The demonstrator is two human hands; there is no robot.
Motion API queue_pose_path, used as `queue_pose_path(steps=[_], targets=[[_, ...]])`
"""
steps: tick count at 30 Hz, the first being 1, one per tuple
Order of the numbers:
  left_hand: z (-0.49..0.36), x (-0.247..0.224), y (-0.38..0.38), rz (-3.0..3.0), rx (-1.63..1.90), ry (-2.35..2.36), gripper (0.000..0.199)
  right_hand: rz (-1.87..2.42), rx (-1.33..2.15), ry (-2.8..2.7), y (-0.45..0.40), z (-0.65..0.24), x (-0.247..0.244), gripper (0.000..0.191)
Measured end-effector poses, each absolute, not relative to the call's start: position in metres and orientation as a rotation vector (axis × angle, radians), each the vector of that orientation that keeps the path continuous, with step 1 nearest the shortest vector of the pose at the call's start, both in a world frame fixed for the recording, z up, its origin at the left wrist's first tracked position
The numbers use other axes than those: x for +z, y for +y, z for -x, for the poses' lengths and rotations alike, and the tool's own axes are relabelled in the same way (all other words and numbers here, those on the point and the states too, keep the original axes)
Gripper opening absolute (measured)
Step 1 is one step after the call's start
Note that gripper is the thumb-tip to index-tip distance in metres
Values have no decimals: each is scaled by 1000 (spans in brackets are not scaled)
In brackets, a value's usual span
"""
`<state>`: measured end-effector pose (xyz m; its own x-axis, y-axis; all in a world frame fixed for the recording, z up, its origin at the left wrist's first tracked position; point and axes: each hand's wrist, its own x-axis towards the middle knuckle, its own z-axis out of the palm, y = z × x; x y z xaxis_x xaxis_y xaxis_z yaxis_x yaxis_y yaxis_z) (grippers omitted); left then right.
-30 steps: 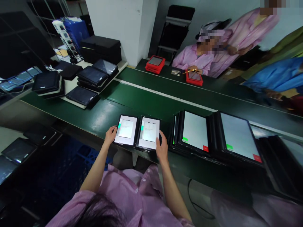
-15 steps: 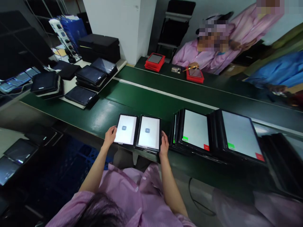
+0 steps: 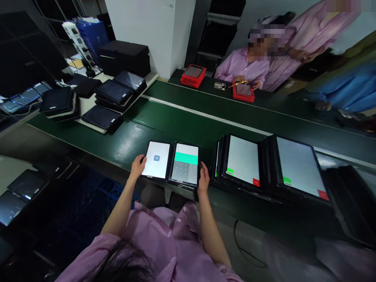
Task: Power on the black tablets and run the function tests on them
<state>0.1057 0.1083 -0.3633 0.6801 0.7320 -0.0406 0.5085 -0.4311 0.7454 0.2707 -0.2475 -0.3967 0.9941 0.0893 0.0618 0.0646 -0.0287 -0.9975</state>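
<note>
Two tablets lie side by side on the green bench in front of me. The left tablet [image 3: 156, 166] has a white screen with a small blue-grey icon. On the right tablet [image 3: 185, 162] a calculator shows, with a green band above grey keys; it appears to rest on another dark device. My left hand [image 3: 137, 166] is closed round the outer left edge of the left tablet, thumb toward the screen. Along the right edge of the right tablet, my right hand [image 3: 203, 178] grips the side, its fingertips partly hidden behind the edge.
To the right stand stacks of tablets with a white-screened tablet [image 3: 243, 160] and another lit tablet [image 3: 301, 166] on top. Dark tablets [image 3: 113, 91] are piled at the left. Across the bench, a person in pink sits by red-cased tablets [image 3: 193, 74]. A power strip [image 3: 76, 41] stands far left.
The right tablet's screen has switched from a white page with an icon to a calculator. Both hands keep their places. Across the bench, the seated person's head and hands have shifted slightly.
</note>
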Motion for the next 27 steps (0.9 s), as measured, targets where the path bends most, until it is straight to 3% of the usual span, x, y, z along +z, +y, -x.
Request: queue_pose_path(steps=[5,14,21,27], targets=[[-131,-351,107,-2143,216,1071,52,1695,80,-128,-246,-267,-379,79],[-181,-317,89,-2346,-10,1130,103,2117,-105,-612,-235,-259,-330,57],[-190,-306,77,-2468,-108,1122,114,2229,-174,-853,-228,-273,-330,53],[-199,-304,66,-2527,-57,1078,119,2241,-253,-696,-234,-277,-334,52]])
